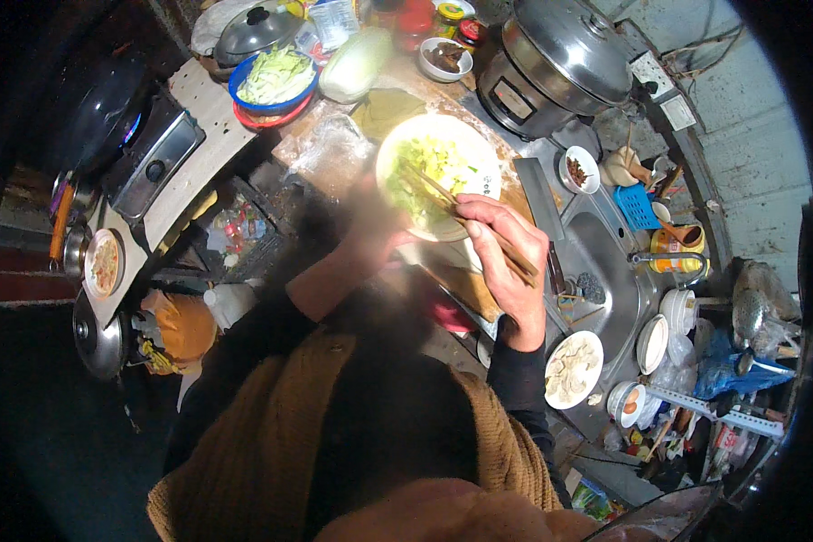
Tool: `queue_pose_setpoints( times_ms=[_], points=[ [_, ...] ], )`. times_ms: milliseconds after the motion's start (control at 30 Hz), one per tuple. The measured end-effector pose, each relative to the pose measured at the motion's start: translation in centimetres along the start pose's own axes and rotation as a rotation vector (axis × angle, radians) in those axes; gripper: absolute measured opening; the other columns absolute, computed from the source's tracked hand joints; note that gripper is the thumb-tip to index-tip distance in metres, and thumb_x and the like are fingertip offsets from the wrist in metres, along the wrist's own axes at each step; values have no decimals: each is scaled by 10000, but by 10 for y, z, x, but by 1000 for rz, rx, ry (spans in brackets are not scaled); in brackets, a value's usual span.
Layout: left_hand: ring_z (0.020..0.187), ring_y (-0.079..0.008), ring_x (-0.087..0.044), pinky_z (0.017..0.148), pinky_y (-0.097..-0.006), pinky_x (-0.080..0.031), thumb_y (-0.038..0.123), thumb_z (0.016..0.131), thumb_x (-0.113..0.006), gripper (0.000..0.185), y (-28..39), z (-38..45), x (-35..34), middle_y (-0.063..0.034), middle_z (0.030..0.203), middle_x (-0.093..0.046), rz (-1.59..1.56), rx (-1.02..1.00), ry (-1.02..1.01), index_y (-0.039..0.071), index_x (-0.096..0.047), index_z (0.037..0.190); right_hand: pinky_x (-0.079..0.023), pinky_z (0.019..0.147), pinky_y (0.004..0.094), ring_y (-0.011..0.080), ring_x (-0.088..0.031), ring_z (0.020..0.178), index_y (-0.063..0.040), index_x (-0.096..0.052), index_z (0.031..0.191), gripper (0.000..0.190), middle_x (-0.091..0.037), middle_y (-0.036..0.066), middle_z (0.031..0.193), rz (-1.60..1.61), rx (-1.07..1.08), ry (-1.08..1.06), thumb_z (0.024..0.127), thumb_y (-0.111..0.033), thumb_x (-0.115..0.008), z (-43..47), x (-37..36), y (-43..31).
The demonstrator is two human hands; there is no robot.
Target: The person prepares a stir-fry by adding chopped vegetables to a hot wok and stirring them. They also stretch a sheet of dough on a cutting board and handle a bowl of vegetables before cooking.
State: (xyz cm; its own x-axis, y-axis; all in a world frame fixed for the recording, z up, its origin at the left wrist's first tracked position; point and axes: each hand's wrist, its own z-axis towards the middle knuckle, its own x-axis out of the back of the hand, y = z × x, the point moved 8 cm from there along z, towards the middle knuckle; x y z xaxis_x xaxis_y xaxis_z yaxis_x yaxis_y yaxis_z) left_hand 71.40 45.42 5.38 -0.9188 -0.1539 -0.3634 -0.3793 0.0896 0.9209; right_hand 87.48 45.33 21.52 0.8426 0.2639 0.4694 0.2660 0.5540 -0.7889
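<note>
A large white bowl [482,146] holding pale yellow-green chopped food [440,166] is before me, above the floury worktop. My right hand [508,251] grips a pair of wooden chopsticks [515,257], their tips down in the food. At the bowl's near left rim is my left hand [386,227], blurred by a smudge on the view; it appears to hold the rim, its fingers partly hidden. Just right of the bowl lies a cleaver [538,196], its dark handle towards me. A floured wooden board [325,152] shows to the left.
Shredded cabbage fills a blue basin [234,87] beside a whole cabbage [356,64]. A steel rice cooker [515,85] stands at the back right. The sink [599,264] and a plate of dumplings [574,369] are on my right. A wok [95,115] sits over a lit gas stove [156,169] to the left.
</note>
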Motion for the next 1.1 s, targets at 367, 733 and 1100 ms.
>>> queue_pose_setpoints(
  times_ms=[367, 733, 1100],
  points=[
    [1275, -283, -461, 1064, -404, -420, 159, 743, -836, 628, 36, -47, 13, -154, 1360, -452, 568, -382, -22, 39, -571, 1300, -513, 894, 305, 210, -679, 1024, 47, -697, 1053, 167, -721, 159, 1102, -21, 26, -117, 919, -18, -622, 14, 1, 31],
    [1274, -312, -458, 1094, -416, -409, 72, 772, -800, 566, 50, -76, 26, -156, 1380, -412, 1006, -596, 73, 36, -554, 1281, -523, 890, 315, 191, -683, 967, 69, -706, 975, 163, -734, 151, 1032, 187, -224, -145, 953, -40, -587, 6, -21, 26],
    [1215, -311, -543, 1051, -416, -437, 68, 769, -796, 312, 73, -107, 57, -178, 1325, -521, 1134, -715, 227, 25, -684, 1056, -532, 814, 281, 175, -690, 869, 43, -720, 982, 158, -737, 134, 942, 135, -85, -158, 948, -83, -630, 22, -47, -14]
  ],
)
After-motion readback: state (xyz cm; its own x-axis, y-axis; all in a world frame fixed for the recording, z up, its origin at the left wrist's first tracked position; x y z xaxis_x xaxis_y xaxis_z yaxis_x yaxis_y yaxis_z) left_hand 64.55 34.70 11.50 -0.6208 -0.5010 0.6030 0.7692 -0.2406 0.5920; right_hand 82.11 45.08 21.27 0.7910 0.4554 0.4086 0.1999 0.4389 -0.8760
